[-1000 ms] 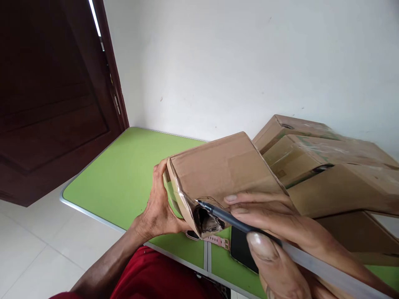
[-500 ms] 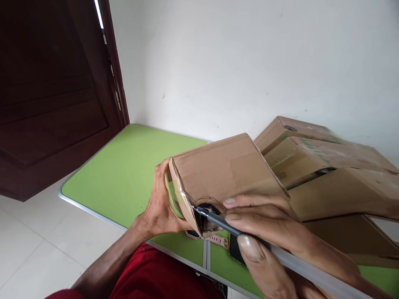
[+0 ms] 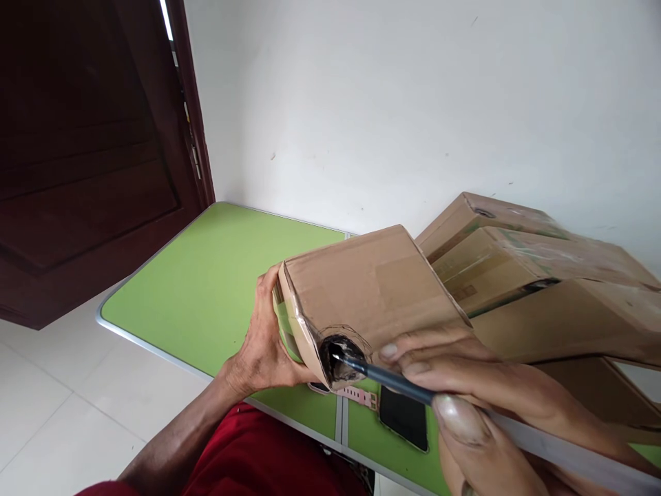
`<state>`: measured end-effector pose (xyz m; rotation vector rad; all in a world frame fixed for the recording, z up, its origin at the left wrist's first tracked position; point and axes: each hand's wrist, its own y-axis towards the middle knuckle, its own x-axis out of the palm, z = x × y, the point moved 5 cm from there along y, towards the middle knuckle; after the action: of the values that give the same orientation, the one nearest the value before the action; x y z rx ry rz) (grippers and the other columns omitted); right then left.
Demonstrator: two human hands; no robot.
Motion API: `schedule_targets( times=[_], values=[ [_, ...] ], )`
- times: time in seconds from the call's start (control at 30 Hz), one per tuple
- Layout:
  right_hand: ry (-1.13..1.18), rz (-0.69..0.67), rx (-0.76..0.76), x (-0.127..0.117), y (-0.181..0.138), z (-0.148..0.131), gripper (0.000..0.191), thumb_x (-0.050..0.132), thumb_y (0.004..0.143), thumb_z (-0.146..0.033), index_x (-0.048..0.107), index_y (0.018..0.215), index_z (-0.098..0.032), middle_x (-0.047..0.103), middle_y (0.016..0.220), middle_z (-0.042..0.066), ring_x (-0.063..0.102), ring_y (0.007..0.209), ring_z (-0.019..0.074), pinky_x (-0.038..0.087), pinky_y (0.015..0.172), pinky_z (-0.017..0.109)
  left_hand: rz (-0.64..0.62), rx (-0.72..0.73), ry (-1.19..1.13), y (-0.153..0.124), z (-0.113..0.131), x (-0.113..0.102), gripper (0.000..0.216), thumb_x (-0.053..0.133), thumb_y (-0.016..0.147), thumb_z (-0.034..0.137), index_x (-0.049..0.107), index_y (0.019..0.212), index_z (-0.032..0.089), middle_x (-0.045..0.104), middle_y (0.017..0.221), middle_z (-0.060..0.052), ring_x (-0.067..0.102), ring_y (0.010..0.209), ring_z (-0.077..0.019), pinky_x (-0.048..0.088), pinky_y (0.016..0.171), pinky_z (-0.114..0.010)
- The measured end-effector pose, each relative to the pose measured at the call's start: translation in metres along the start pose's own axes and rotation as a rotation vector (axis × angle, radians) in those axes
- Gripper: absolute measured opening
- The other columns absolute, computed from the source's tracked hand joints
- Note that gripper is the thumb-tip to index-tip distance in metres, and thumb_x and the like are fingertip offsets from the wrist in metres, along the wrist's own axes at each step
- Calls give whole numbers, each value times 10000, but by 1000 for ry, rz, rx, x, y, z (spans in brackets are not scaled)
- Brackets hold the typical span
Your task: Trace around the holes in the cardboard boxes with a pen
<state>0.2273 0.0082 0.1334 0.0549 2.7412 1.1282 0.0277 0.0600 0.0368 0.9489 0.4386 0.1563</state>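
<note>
A brown cardboard box [image 3: 369, 279] is held tilted above the table, with my left hand [image 3: 263, 344] wrapped round its left end. Near its lower left corner is a round dark patch [image 3: 341, 348] that looks like a hole, ringed by scribbled black lines. My right hand [image 3: 480, 386] pinches a dark-barrelled pen [image 3: 395, 380], and its tip points into the dark patch. The fingertips of that hand lie close to the box face; whether they touch it I cannot tell.
Several cardboard boxes [image 3: 558, 317] are piled against the white wall at the right. On the green table [image 3: 191, 275] below the held box lie a black phone [image 3: 405, 417] and a pink watch strap [image 3: 359, 396]. A dark door [image 3: 87, 151] stands at the left.
My right hand and the pen have shifted right, and the pen tip has gone from the box's left edge into the dark patch. More of the phone shows.
</note>
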Motion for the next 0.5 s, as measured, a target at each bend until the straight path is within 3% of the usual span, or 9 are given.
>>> schedule_targets(
  times=[0.23, 0.5],
  values=[
    [-171, -79, -109, 11, 2, 3, 244, 718, 977, -74, 795, 1083, -280, 821, 927, -9, 798, 882, 221, 642, 789, 351, 10, 2, 56, -5, -3, -1, 1560, 1039, 584, 726, 174, 1789, 244, 529, 1530, -221, 607, 1337, -447, 552, 1139, -646],
    [-245, -86, -181, 6, 6, 0, 275, 699, 976, -36, 785, 1109, -261, 826, 930, 10, 812, 836, 224, 663, 751, 341, -9, -33, 59, -12, -4, 1, 1566, 1036, 578, 731, 156, 1788, 269, 528, 1535, -217, 602, 1353, -446, 549, 1140, -652]
  ],
)
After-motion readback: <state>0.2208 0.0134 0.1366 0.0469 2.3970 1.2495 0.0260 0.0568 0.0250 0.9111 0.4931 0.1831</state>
